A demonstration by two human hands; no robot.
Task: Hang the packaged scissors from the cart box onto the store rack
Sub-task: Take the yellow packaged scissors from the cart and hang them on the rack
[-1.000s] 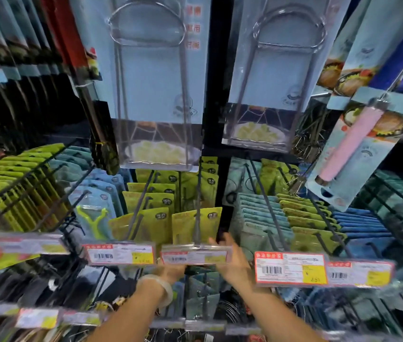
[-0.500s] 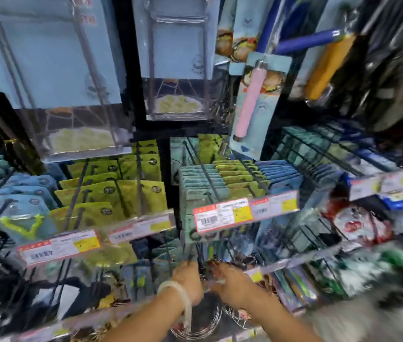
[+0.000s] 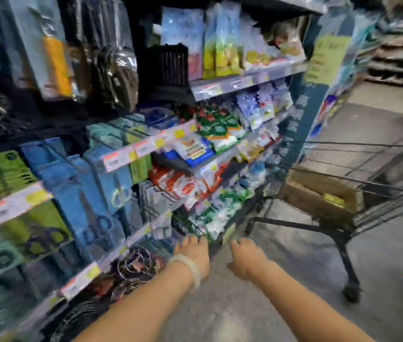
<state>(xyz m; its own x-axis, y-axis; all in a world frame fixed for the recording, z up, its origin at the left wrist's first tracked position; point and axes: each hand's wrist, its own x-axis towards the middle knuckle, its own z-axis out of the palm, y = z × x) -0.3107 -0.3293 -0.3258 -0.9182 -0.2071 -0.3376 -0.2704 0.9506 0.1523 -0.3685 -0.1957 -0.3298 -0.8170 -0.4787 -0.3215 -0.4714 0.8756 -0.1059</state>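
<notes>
The view is blurred by motion. Packaged scissors point(image 3: 111, 193) in blue and green cards hang on the store rack point(image 3: 131, 154) at left. A brown cardboard box point(image 3: 319, 193) lies in the wire cart point(image 3: 373, 183) at right, with a yellow pack point(image 3: 333, 199) showing inside. My left hand point(image 3: 194, 255), with a pale bracelet at the wrist, is low in the middle, fingers spread, holding nothing. My right hand point(image 3: 247, 257) is beside it, also with fingers apart and holding nothing, left of the cart.
Shelves point(image 3: 247, 79) of bagged goods stand between the scissors rack and the cart. Wire rings point(image 3: 136, 265) hang low on the rack near my left hand. A grey concrete aisle floor point(image 3: 380, 255) runs under and behind the cart.
The view has swung right from the rack hooks toward the cart. Both hands have come off the rack and now hang free over the floor.
</notes>
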